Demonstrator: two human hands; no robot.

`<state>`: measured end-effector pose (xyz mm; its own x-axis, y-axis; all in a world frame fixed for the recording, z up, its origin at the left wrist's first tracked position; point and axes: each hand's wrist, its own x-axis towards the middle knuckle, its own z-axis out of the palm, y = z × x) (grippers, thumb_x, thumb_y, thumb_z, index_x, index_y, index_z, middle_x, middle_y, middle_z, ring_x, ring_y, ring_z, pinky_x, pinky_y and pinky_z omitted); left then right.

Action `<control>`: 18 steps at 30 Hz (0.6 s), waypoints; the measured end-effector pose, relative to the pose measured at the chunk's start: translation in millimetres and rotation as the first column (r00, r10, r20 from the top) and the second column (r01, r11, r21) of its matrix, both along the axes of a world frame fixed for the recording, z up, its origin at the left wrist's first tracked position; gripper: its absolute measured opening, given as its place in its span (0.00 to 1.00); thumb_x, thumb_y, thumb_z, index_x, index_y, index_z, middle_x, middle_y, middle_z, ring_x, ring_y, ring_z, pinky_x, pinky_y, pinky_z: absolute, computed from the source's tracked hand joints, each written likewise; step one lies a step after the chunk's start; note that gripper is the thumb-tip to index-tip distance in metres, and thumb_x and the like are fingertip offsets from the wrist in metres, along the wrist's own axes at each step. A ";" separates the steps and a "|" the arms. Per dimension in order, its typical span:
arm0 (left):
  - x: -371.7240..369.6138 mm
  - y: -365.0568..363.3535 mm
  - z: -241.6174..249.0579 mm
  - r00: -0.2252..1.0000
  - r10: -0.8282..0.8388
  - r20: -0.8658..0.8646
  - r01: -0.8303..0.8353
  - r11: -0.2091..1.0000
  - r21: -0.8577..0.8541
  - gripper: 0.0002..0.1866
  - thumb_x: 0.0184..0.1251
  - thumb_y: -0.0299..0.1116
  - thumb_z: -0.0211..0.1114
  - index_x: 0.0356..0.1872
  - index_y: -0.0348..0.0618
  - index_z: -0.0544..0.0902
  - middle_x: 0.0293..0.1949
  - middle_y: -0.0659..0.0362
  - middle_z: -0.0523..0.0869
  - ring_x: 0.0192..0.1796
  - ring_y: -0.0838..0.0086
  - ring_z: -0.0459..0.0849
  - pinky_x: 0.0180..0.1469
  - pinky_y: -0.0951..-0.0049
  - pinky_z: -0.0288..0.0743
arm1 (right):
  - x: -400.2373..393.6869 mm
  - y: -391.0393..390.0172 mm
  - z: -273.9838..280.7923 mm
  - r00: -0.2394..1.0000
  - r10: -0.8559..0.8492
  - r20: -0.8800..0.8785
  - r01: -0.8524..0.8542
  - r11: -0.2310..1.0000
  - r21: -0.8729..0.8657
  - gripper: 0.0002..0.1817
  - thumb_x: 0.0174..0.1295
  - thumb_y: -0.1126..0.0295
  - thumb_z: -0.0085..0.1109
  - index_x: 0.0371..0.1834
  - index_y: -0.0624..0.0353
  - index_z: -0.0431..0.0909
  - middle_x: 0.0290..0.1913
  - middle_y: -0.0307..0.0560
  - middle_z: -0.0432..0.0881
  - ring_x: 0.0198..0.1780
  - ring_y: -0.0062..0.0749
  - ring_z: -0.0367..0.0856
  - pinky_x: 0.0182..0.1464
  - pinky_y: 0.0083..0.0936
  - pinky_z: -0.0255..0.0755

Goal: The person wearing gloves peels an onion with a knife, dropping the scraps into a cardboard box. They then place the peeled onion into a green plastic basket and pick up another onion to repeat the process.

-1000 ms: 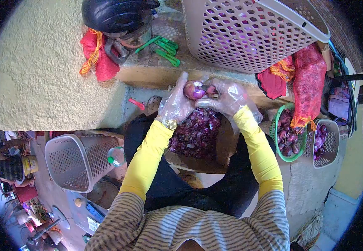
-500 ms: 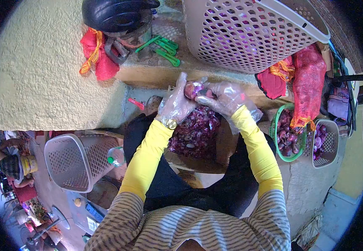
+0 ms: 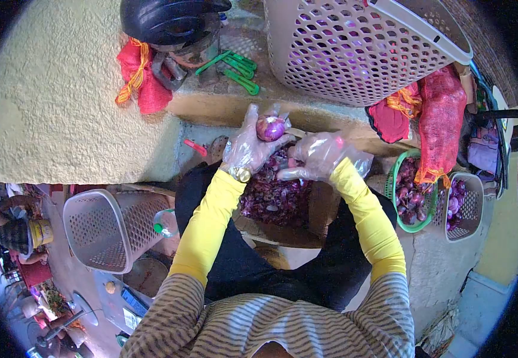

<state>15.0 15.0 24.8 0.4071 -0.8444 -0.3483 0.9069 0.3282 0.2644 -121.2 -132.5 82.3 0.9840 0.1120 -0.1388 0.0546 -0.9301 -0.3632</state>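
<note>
A shiny red onion rests in my left hand, whose fingers are closed round it inside a clear plastic glove. Just to the right, my right hand, gloved the same way, is apart from the onion with its fingers curled. Whatever it holds, if anything, is too small to make out. Beneath both hands, a cardboard box between the knees contains a heap of dark purple onion skins.
A green basket of red onions and a smaller grey basket stand right. Ahead are a large perforated basket, a red mesh sack and green-handled items. Another basket and a bottle are left.
The onion now shows a smooth, bright purple surface in my left hand. My right hand has drawn away from it, moving down over the onion skins.
</note>
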 end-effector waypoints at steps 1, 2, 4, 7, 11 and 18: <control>0.7 0.9 -0.2 1.000 0.000 0.000 0.000 1.000 0.000 0.32 0.80 0.57 0.51 0.67 0.36 0.71 0.64 0.43 0.75 0.67 0.52 0.75 0.69 0.38 0.70 | 0.5 0.7 2.1 0.999 -0.021 -0.030 0.021 1.000 0.022 0.32 0.54 0.27 0.62 0.30 0.48 0.86 0.29 0.49 0.86 0.34 0.48 0.87 0.38 0.43 0.79; 1.2 1.8 -0.3 1.000 0.004 0.000 -0.004 1.000 -0.006 0.31 0.80 0.55 0.52 0.66 0.36 0.72 0.64 0.43 0.75 0.67 0.51 0.75 0.70 0.38 0.71 | -0.2 0.2 1.7 0.999 -0.020 -0.030 0.021 1.000 0.022 0.32 0.54 0.27 0.62 0.30 0.48 0.86 0.29 0.49 0.86 0.34 0.48 0.87 0.38 0.43 0.79; 0.6 1.5 0.6 1.000 0.008 0.001 -0.008 1.000 -0.012 0.30 0.80 0.54 0.53 0.65 0.36 0.72 0.63 0.43 0.75 0.66 0.51 0.75 0.70 0.39 0.71 | -1.7 -1.3 -0.5 0.968 -0.245 0.051 0.235 0.959 0.159 0.36 0.49 0.25 0.64 0.33 0.51 0.84 0.29 0.51 0.86 0.35 0.50 0.87 0.39 0.44 0.79; -4.5 -4.1 -6.5 0.997 0.044 0.064 -0.043 0.999 -0.008 0.26 0.81 0.51 0.54 0.64 0.38 0.74 0.61 0.45 0.79 0.62 0.54 0.79 0.65 0.42 0.75 | 2.8 -3.9 -3.2 0.884 -0.450 0.130 0.432 0.890 0.143 0.38 0.47 0.25 0.66 0.34 0.54 0.82 0.31 0.53 0.86 0.35 0.52 0.87 0.40 0.45 0.79; -5.0 -10.8 -15.0 1.000 -0.011 -0.016 0.010 0.999 -0.040 0.26 0.82 0.50 0.53 0.63 0.37 0.74 0.61 0.45 0.80 0.61 0.56 0.80 0.63 0.50 0.78 | 5.1 -3.2 4.1 0.848 -0.519 0.105 0.501 0.851 0.160 0.38 0.48 0.26 0.67 0.33 0.55 0.80 0.31 0.54 0.86 0.34 0.54 0.86 0.39 0.45 0.78; -10.9 -14.0 -7.0 0.999 -0.036 -0.029 0.034 0.997 -0.063 0.26 0.83 0.49 0.49 0.64 0.35 0.74 0.63 0.43 0.79 0.64 0.56 0.80 0.65 0.56 0.77 | 6.0 -6.7 -7.0 0.871 -0.445 0.207 0.411 0.892 0.189 0.34 0.52 0.30 0.67 0.34 0.54 0.82 0.30 0.54 0.86 0.33 0.54 0.86 0.38 0.46 0.77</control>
<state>4.2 1.0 17.8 0.3669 -0.8785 -0.3060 0.9254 0.3111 0.2163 -115.2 -139.2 75.3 0.9405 -0.3273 0.0912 -0.2374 -0.8250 -0.5128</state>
